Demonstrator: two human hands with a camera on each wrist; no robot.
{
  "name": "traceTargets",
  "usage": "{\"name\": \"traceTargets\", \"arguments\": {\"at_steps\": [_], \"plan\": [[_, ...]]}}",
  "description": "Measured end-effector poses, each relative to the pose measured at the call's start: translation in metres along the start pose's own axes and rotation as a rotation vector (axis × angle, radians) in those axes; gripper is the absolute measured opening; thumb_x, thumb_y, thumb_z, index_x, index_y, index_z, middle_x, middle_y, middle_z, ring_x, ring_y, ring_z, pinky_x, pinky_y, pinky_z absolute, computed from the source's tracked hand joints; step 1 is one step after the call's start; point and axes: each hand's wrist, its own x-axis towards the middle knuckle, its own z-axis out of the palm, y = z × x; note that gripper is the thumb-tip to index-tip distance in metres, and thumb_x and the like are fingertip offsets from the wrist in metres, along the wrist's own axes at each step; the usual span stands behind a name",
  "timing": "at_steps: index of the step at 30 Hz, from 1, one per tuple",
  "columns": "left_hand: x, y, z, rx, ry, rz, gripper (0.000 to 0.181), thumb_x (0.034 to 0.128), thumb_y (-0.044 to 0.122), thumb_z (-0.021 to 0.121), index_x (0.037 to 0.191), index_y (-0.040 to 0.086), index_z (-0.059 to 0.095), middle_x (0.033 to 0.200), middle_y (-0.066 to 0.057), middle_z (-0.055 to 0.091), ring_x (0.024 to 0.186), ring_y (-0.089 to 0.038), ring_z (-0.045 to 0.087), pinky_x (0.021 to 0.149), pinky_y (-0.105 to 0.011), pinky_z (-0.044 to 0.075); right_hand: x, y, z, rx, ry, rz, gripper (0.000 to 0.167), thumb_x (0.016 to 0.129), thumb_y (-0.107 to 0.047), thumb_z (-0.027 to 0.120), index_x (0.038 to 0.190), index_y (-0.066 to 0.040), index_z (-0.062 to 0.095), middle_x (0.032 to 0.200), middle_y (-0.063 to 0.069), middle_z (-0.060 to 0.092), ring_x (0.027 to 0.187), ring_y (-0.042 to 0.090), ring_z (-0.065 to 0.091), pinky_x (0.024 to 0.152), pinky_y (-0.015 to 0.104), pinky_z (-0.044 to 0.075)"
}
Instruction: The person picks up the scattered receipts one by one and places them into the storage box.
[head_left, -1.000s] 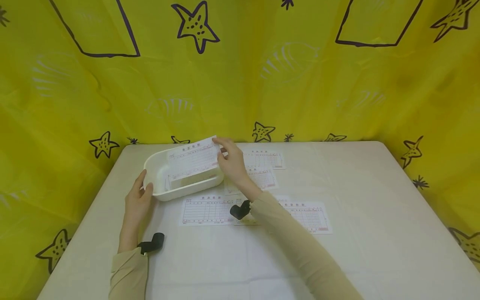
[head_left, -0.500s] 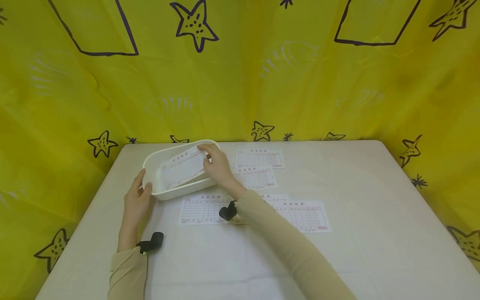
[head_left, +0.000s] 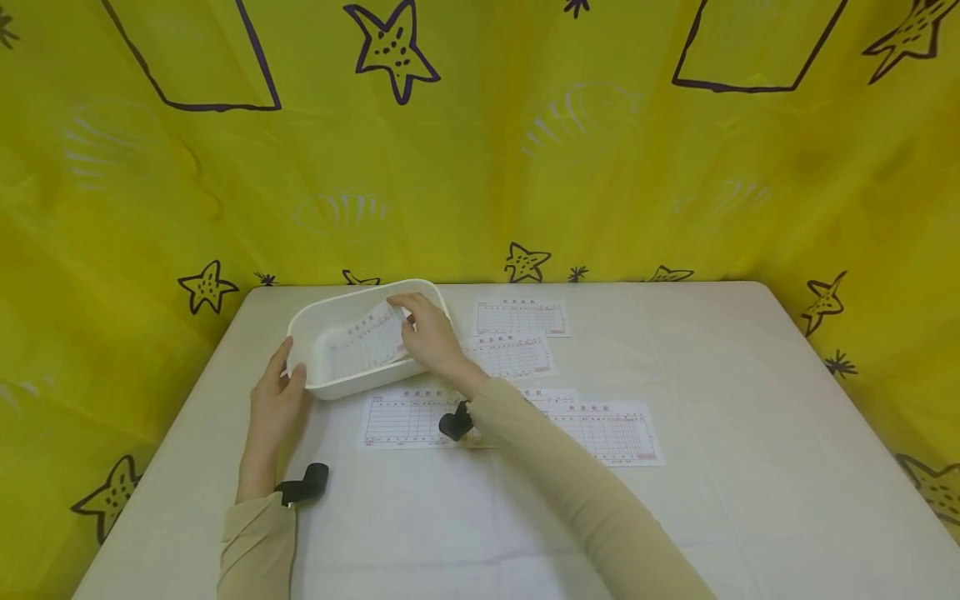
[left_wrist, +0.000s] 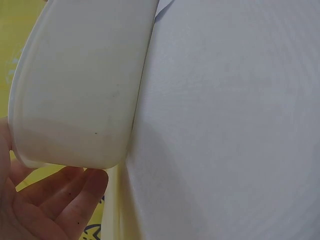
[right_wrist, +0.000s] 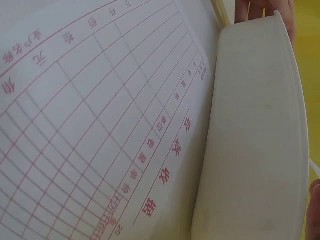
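Note:
A white oblong tray (head_left: 326, 389) stands at the back left of the table. My left hand (head_left: 275, 404) holds its left end, thumb at the front wall and fingers at the rim; the left wrist view shows these fingers (left_wrist: 82, 192) against the tray wall (left_wrist: 80, 90). Inside the tray lies a printed slip (head_left: 363, 346), tilted. With thumb and fingertips my right hand (head_left: 433, 337) pinches its right end over the tray. What lies beneath the slip is hidden. In the right wrist view the tray's outer wall (right_wrist: 255, 125) stands beside a printed sheet (right_wrist: 100, 100).
Several printed slips lie right of and in front of the tray: one at the back (head_left: 519, 319), one below it (head_left: 513, 357), a front left one (head_left: 405, 423) and a front right one (head_left: 618, 433). My right forearm crosses over the front ones. A yellow curtain (head_left: 480, 150) hangs behind the table.
My right hand has moved left and lower with the slip, from above the tray's right end down into the tray. The left hand and the tray have stayed in place.

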Motion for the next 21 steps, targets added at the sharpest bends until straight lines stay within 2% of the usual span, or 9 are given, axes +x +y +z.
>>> {"name": "traceTargets", "arguments": {"at_steps": [7,11,19,21], "plan": [[0.000,-0.001,0.001,-0.003,0.004,0.008,0.057,0.1018,0.038,0.035,0.155,0.031,0.016,0.162,-0.008,0.016,0.140,-0.047,0.032,0.113,-0.060,0.030,-0.003,0.005,-0.008,-0.064,-0.071,0.035,0.052,0.092,0.000,0.050,0.141,-0.015,0.048,0.141,0.003,0.053,0.094,0.015,0.059,0.085,0.026,0.050],[0.000,-0.001,0.001,-0.001,0.004,0.010,0.057,0.1019,0.038,0.035,0.155,0.031,0.016,0.162,-0.008,0.016,0.140,-0.047,0.032,0.113,-0.060,0.030,-0.004,0.007,-0.014,-0.064,-0.100,0.053,0.053,0.092,-0.003,0.052,0.144,-0.015,0.045,0.143,0.003,0.052,0.103,0.016,0.061,0.086,0.029,0.051],[0.000,-0.003,0.001,-0.004,-0.001,0.001,0.057,0.1017,0.039,0.035,0.155,0.031,0.015,0.162,-0.008,0.015,0.141,-0.047,0.030,0.113,-0.061,0.029,-0.008,0.009,-0.023,-0.034,-0.107,0.065,0.051,0.094,-0.004,0.050,0.144,-0.014,0.044,0.145,0.004,0.051,0.113,0.019,0.061,0.097,0.033,0.051],[0.000,-0.003,0.001,-0.004,0.000,0.003,0.057,0.1017,0.039,0.035,0.155,0.031,0.016,0.162,-0.008,0.016,0.140,-0.047,0.031,0.113,-0.060,0.029,-0.009,0.009,-0.025,-0.026,-0.105,0.065,0.050,0.094,-0.005,0.050,0.143,-0.014,0.044,0.144,0.004,0.051,0.114,0.020,0.061,0.096,0.034,0.051]]}}
